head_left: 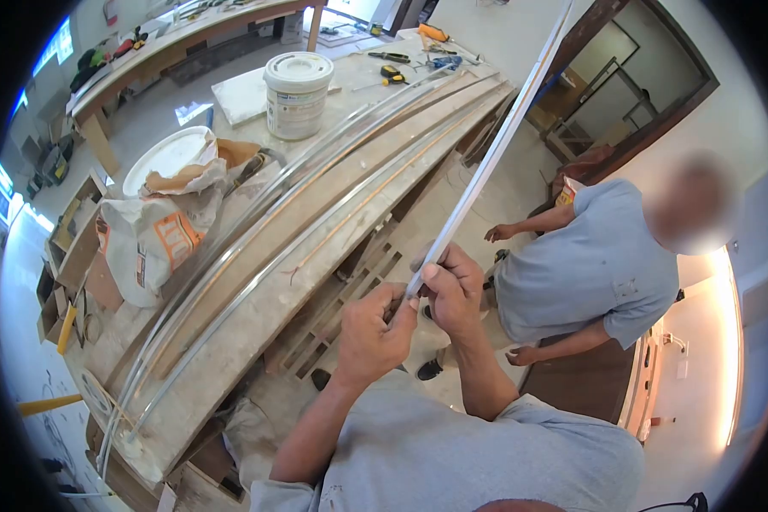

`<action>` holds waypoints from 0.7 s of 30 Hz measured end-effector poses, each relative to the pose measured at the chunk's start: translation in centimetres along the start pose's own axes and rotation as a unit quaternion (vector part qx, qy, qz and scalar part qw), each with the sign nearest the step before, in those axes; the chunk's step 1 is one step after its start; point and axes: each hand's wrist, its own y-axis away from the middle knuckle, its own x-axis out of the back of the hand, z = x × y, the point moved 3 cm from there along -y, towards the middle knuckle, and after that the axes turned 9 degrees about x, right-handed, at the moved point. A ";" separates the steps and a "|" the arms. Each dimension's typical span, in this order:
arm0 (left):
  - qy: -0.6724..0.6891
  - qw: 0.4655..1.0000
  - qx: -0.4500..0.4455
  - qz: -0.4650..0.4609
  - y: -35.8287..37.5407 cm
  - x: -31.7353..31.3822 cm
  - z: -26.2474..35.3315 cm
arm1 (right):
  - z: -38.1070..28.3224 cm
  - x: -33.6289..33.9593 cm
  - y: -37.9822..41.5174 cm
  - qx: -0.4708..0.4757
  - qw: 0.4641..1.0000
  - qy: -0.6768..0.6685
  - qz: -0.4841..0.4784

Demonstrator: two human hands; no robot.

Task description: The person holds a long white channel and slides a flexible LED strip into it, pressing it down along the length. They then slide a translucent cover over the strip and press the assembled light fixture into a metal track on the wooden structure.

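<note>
A long, narrow white strip (486,171) rises from my hands toward the top right, past the upper edge of the view. My right hand (455,286) is closed on it near its lower end, thumb pressed along its face. Just below, my left hand (374,333) pinches the very end between thumb and fingers. Both hands are close together in front of my chest. The fingers hide the strip's tip. Left of my hands, several long metal strips (260,235) lie lengthwise on the workbench (256,328).
A white bucket (299,98) and a torn bag (158,239) stand on the bench. Pliers (389,57) and a tape measure (392,75) lie at its far end. A person in a grey shirt (584,264) stands to my right. Slatted wood (341,299) is below.
</note>
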 end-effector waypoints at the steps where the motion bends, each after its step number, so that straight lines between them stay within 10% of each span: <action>1: -0.012 1.000 -0.002 -0.011 0.0 0.0 -0.2 | 0.2 0.1 0.1 -0.004 1.000 -0.019 -0.006; 9: 0.028 0.998 0.057 -0.009 -0.3 1.0 -0.2 | -1.3 -0.8 -1.5 -0.044 0.996 0.065 -0.042; 21: 0.016 0.996 0.007 -0.083 -2.0 -1.9 0.5 | -1.7 0.8 -0.7 0.140 0.961 0.239 -0.019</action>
